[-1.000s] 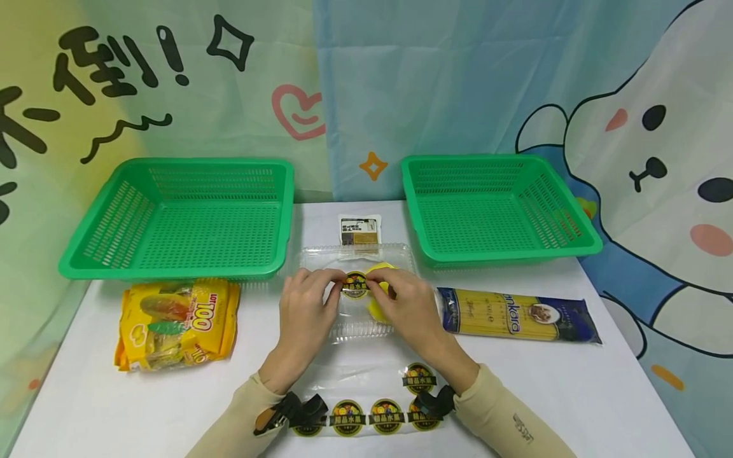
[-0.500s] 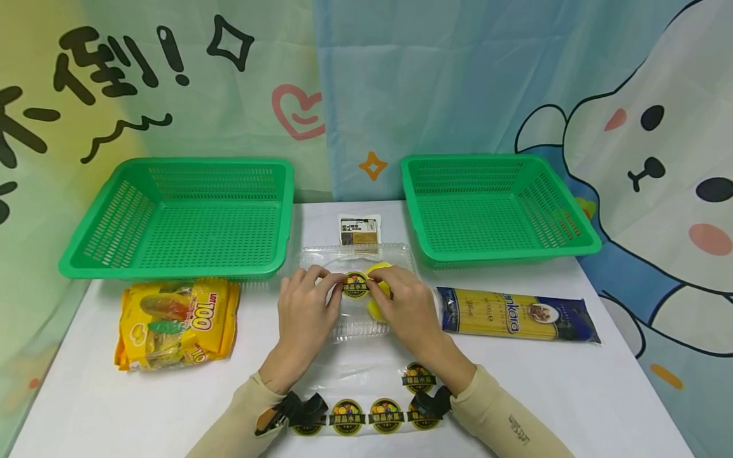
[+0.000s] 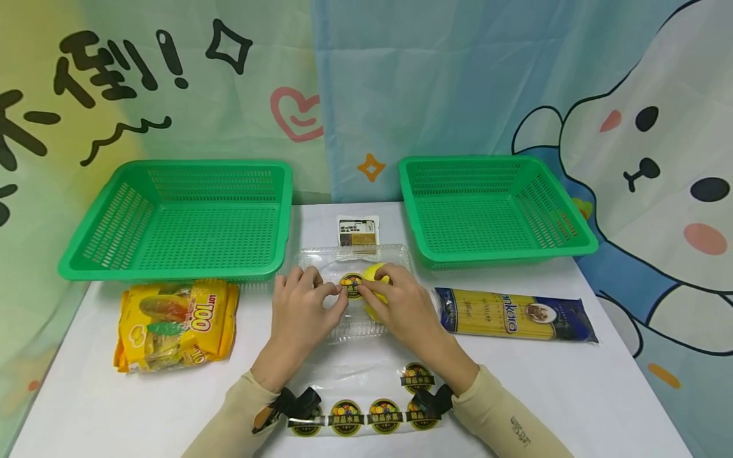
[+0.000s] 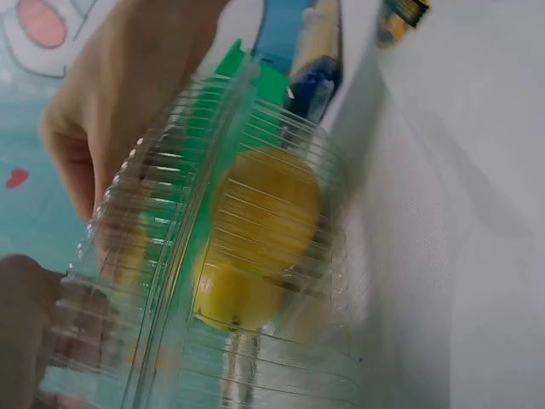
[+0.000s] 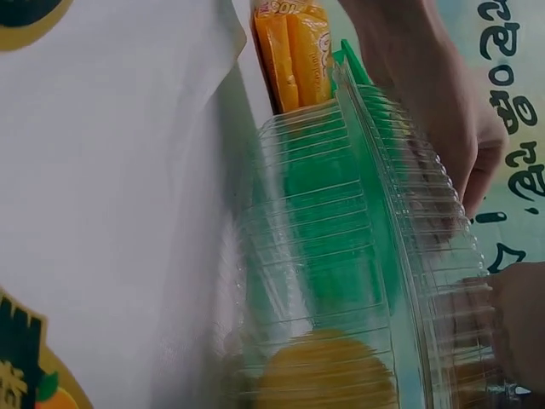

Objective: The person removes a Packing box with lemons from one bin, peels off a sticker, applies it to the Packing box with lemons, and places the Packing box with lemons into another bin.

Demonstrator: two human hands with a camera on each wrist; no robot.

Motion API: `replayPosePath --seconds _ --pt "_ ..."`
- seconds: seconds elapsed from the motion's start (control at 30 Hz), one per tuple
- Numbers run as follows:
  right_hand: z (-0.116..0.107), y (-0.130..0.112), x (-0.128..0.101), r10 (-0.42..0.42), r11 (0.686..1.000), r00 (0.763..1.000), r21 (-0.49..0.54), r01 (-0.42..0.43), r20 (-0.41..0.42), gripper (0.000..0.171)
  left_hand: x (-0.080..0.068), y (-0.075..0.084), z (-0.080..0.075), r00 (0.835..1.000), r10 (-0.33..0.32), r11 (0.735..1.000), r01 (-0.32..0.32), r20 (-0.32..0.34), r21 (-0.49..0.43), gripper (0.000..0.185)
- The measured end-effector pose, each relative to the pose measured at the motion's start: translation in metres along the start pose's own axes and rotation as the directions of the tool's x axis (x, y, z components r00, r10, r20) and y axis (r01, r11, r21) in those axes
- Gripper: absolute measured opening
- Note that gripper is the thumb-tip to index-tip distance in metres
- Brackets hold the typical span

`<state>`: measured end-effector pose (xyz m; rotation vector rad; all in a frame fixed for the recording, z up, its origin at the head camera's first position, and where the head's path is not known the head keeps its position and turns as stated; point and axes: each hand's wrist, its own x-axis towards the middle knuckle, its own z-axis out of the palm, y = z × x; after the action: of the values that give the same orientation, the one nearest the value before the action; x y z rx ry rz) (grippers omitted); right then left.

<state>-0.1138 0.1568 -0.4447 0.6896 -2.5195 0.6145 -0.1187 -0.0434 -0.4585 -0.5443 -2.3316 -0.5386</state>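
Clear clamshell box (image 3: 355, 289) lies flat, long axis left-to-right, lemons (image 3: 375, 280) inside. Left hand (image 3: 300, 312) and right hand (image 3: 401, 308) press a round sticker (image 3: 350, 285) onto its lid with curled fingertips.

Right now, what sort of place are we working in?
Probably a staged tabletop packing setup, not a real shop: a white table before a cartoon cloth backdrop, two green mesh baskets, packaged groceries, and a fruit-label sticker sheet.
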Motion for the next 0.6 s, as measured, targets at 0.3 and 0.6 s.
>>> replayPosePath --seconds 0.3,0.6 --pt "-0.003 -0.001 -0.002 -0.017 0.999 1.0 -0.052 0.016 -0.024 0.014 0.0 0.008 -0.005 1.0 -0.017 0.992 0.019 -0.015 0.128 0.018" --pt "-0.006 -0.002 0.0 0.061 0.998 0.99 0.006 -0.06 -0.13 0.008 -0.002 0.0 -0.018 0.995 -0.094 0.995 0.094 -0.02 -0.023 0.019"
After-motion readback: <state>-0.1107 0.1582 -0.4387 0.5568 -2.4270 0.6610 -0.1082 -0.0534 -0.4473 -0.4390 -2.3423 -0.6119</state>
